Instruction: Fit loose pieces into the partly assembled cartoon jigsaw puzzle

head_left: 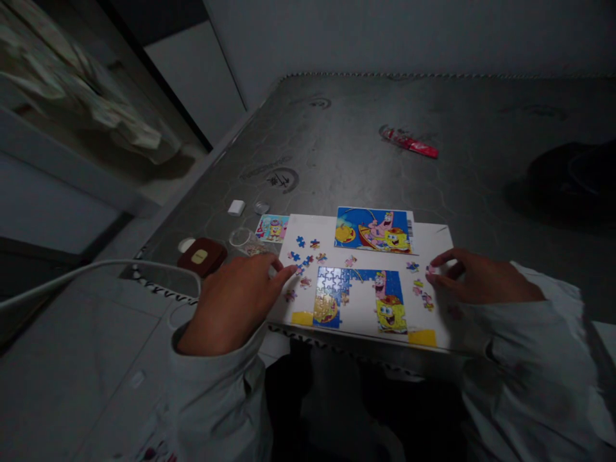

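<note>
Dim light is covering a grey table (pixel 366 141) that is filling most of the view, with a pale wall running behind it and a blurred shape cutting off the far left. At far right a dark mass (pixel 572 179) is sitting on the table, too dim to identify. Near the front edge a white board (pixel 433 240) is lying flat, carrying a half-built puzzle (pixel 359 301) and, further back, a picture card (pixel 374 229). The left hand (pixel 233 301) is resting at the board's left edge, fingers together and stretching toward loose pieces (pixel 303 256), touching or almost touching one; I cannot tell which. The right hand (pixel 474 276) is lying on the board's right side, fingertips pinching a small piece (pixel 430 270) beside other scattered ones. Left of the board a brown case (pixel 202 256) and a white block (pixel 236 207) are sitting. Far back a red wrapper (pixel 414 144) is lying alone.
</note>
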`<action>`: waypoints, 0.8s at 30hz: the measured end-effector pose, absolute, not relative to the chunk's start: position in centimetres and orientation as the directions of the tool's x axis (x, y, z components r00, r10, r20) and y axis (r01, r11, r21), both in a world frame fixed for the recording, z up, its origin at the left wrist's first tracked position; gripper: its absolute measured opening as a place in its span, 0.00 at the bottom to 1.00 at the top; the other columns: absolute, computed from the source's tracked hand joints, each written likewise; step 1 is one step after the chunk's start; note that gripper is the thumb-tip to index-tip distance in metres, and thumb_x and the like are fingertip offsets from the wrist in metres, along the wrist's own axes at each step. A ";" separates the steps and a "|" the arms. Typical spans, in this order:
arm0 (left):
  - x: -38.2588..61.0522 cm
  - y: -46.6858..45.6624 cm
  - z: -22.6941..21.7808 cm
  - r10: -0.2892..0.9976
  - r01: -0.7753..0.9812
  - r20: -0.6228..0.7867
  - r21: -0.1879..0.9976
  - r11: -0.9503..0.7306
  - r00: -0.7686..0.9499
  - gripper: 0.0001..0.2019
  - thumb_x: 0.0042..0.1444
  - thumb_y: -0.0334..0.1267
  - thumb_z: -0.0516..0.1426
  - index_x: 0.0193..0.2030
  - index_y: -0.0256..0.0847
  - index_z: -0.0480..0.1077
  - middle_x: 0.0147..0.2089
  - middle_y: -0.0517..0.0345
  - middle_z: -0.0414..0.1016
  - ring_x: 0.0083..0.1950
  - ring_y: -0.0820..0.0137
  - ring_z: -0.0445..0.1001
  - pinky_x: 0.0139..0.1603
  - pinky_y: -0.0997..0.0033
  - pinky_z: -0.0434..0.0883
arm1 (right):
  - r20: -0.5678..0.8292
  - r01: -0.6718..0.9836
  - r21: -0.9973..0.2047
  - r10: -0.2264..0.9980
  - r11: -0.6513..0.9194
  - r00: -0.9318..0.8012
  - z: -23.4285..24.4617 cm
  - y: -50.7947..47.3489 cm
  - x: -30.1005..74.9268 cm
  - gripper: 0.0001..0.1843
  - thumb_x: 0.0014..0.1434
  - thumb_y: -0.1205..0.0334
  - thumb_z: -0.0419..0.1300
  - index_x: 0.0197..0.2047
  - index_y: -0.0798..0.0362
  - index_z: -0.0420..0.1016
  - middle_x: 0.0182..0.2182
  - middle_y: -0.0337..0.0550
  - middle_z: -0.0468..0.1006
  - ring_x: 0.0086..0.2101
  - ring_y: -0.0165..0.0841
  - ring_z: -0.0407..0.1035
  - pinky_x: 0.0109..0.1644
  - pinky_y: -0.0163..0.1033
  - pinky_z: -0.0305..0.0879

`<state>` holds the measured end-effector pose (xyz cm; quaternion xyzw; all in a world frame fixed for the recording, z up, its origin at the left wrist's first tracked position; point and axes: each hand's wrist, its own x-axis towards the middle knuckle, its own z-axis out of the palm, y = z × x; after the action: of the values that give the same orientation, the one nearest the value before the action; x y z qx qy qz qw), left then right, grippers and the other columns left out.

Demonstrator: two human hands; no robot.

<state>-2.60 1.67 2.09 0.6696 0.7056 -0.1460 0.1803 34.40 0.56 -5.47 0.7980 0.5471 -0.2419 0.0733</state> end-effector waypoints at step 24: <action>-1.8 1.1 2.4 0.915 0.995 -0.401 0.057 0.078 -0.049 0.22 0.70 0.56 0.51 0.52 0.45 0.80 0.50 0.44 0.84 0.52 0.47 0.81 0.51 0.49 0.74 | -0.547 0.868 -0.212 0.791 -0.449 0.276 -5.3 0.8 35.3 0.18 0.56 0.39 0.63 0.41 0.41 0.79 0.40 0.50 0.87 0.36 0.49 0.81 0.38 0.51 0.72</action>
<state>-1.85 1.15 2.36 0.6685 0.7143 -0.1187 0.1696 35.26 0.75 -5.26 0.7961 0.5208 -0.3014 0.0640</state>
